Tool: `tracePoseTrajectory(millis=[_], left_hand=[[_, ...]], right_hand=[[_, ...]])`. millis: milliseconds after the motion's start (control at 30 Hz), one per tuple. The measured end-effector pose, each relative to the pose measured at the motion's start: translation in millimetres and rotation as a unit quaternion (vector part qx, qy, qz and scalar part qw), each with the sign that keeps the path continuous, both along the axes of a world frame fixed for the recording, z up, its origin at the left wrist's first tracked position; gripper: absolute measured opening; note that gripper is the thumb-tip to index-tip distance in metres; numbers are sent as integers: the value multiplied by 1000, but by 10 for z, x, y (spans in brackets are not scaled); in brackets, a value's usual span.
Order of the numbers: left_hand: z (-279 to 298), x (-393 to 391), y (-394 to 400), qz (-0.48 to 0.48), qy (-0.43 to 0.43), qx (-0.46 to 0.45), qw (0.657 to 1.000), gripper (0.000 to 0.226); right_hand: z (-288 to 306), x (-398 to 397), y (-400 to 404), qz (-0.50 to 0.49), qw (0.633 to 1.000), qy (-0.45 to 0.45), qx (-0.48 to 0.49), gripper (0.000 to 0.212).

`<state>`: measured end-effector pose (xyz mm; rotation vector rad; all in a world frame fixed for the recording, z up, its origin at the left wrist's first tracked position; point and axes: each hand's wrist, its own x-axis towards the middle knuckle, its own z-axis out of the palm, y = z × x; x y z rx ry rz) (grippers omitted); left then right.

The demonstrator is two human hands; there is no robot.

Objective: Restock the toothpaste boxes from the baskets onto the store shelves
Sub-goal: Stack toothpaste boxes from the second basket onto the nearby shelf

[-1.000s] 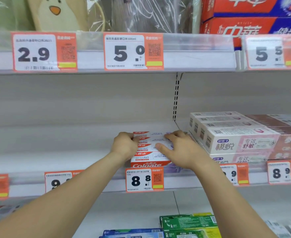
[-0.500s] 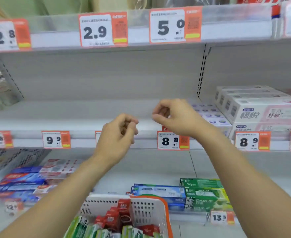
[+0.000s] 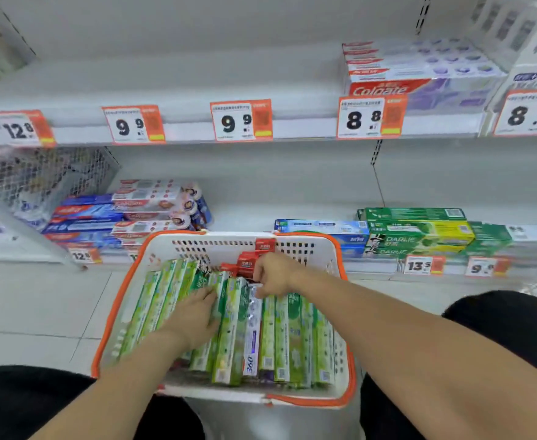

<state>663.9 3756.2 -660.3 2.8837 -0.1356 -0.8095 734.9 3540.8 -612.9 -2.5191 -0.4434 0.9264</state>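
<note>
Now you're picking the next stock: your left hand (image 3: pixel 194 315) lies flat on the green toothpaste boxes (image 3: pixel 229 331) in the basket (image 3: pixel 345 268), while your right hand (image 3: pixel 272 274) seems to pinch a white box (image 3: pixel 254 328). Next, lift it toward the shelf (image 3: pixel 197 90).

Bright even light, motion blur, edge distortion

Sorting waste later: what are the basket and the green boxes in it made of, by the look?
Basket: apparently rigid moulded plastic, matt white, slotted walls, orange rim. Green boxes: likely printed cardboard, slightly glossy, with sharp folded edges and barcodes.
</note>
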Motion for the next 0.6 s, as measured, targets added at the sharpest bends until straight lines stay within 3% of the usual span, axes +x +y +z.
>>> tracePoseTrajectory(millis=[67, 167, 300, 400, 467, 600], left_hand=[[-63, -74, -42, 6, 25, 2, 1000, 87], [-106, -121, -100, 7, 38, -29, 999, 89], [-118, -171, -205, 55, 43, -90, 993, 87], [-113, -207, -305, 34, 15, -55, 998, 88], [-112, -206, -363, 18, -9, -33, 999, 89], [-138, -204, -437, 10, -32, -36, 999, 90]], right_hand=[[-212, -71, 31, 1, 1000, -18, -15, 64], [-352, -30, -68, -17, 999, -23, -47, 90], [-432, 55, -344, -18, 994, 77, -70, 111], [-518, 75, -454, -10, 992, 108, -68, 126], [-564, 77, -463, 6, 993, 79, -87, 124], [-511, 85, -425, 31, 996, 18, -86, 99]])
